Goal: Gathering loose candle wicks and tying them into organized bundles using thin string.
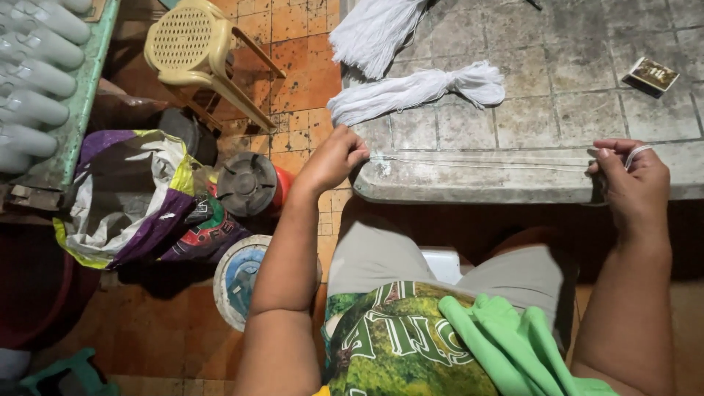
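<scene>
A thin white string (484, 162) runs taut along the near edge of a grey tiled concrete table (528, 117). My left hand (334, 158) pinches one end at the table's left corner. My right hand (631, 180) grips the other end at the right, with string looped around a finger. Two bundles of white string lie on the table behind: one (418, 89) just beyond my left hand, another (374, 29) at the far edge.
A small flat box (651, 74) lies at the table's right. Left on the orange tiled floor stand a yellow plastic stool (194, 44), a colourful sack (139, 198), a round dark lid on a red container (249, 183) and white bottles (37, 66).
</scene>
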